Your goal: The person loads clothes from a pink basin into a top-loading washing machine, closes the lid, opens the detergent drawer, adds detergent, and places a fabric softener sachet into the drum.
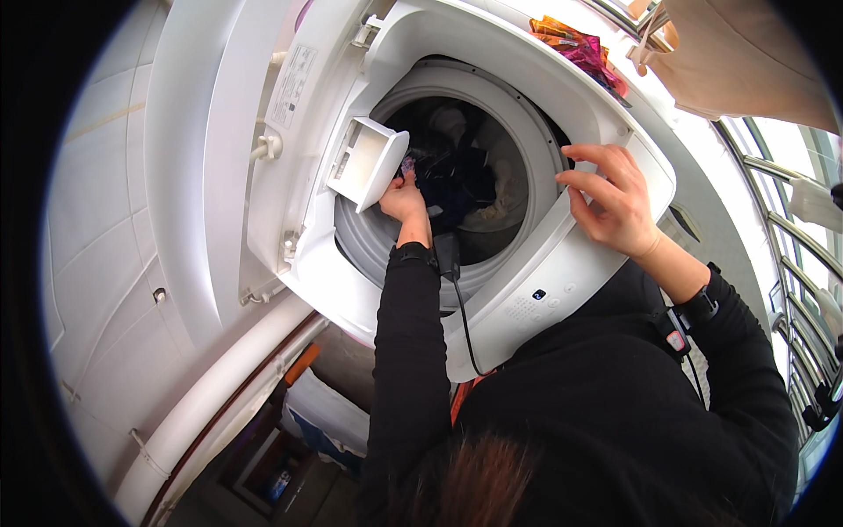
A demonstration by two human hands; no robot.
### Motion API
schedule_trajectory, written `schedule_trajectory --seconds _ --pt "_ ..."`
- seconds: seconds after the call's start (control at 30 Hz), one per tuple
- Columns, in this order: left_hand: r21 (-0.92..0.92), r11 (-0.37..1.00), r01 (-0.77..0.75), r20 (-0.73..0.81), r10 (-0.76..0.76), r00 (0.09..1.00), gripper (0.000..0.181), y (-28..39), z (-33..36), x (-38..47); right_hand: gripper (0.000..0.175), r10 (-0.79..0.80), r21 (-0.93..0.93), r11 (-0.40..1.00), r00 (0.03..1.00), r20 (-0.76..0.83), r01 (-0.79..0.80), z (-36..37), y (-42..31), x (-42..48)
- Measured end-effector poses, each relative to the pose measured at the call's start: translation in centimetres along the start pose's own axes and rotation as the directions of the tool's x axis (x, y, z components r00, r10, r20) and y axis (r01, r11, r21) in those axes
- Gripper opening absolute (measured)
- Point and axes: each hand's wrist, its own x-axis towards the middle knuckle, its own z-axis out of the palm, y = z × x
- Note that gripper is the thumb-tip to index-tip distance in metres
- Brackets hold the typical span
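Note:
A white top-loading washing machine (pixel 336 303) stands before me with its lid (pixel 230 165) raised. Dark clothes (pixel 458 184) and some pale fabric (pixel 507 188) lie inside the drum. From the drum opening's left side juts a white detergent drawer (pixel 369 158), pulled out. My left hand (pixel 403 201) is at the drawer's lower front edge, over the drum; a small patterned piece (pixel 408 166) shows by its fingertips, and whether it is gripped is unclear. Above the machine's right rim hovers my right hand (pixel 612 197), fingers apart and nothing between them.
A lit control panel (pixel 539 295) is on the machine's front edge. Colourful plastic packets (pixel 583 53) lie beyond the far rim. A white pipe (pixel 217 369) runs along the tiled wall (pixel 99 230). Metal window bars (pixel 790 224) and a hanging beige cloth (pixel 751 59) are at right.

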Motion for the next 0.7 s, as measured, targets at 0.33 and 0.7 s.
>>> schedule_trajectory --seconds 0.33,0.7 --pt "-0.185 0.979 0.086 0.003 -0.087 0.996 0.023 0.0 0.7 0.6 0.028 -0.005 0.007 1.0 1.0 -0.015 0.005 -0.4 0.8 -0.2" --pt "-0.131 0.985 0.111 0.059 -0.104 0.993 0.023 1.8 1.9 0.3 0.028 -0.017 0.01 1.0 0.998 -0.06 0.018 -0.8 2.0 0.3"
